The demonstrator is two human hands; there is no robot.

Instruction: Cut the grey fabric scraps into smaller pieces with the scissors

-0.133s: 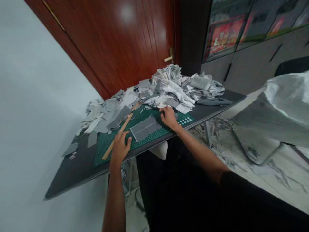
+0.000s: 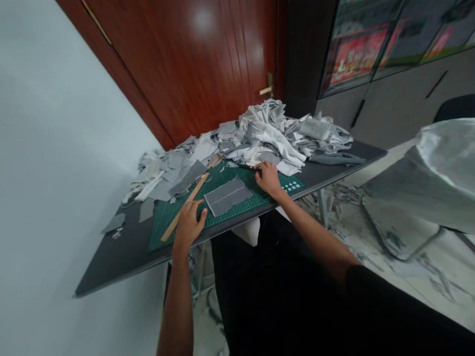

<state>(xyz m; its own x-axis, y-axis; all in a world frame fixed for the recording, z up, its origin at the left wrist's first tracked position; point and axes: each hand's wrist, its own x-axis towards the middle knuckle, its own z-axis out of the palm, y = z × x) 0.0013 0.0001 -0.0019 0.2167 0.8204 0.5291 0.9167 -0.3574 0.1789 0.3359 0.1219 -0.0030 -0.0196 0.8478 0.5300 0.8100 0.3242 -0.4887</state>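
Note:
My left hand [image 2: 190,222] rests at the near part of a wooden ruler [image 2: 181,211], thumb spread away from the fingers. To its right a grey cloth piece [image 2: 228,196] with a pale line across it lies flat on the green cutting mat [image 2: 232,213]. Beyond the cloth's right end, my right hand [image 2: 267,178] has its fingers curled at the end of a slim black tool [image 2: 245,166]. The tool points left along the mat's far side; its kind is not clear, and the hand covers part of it.
A large heap of grey and white cloth scraps [image 2: 274,133] fills the back of the dark table [image 2: 111,262]. A wall [image 2: 48,173] borders the left, a wooden door [image 2: 193,64] the back. A translucent bag [image 2: 438,173] stands at right, above scraps on the floor.
The whole view has shifted slightly, so the table appears a little farther right. Both hands keep nearly the same places over the mat.

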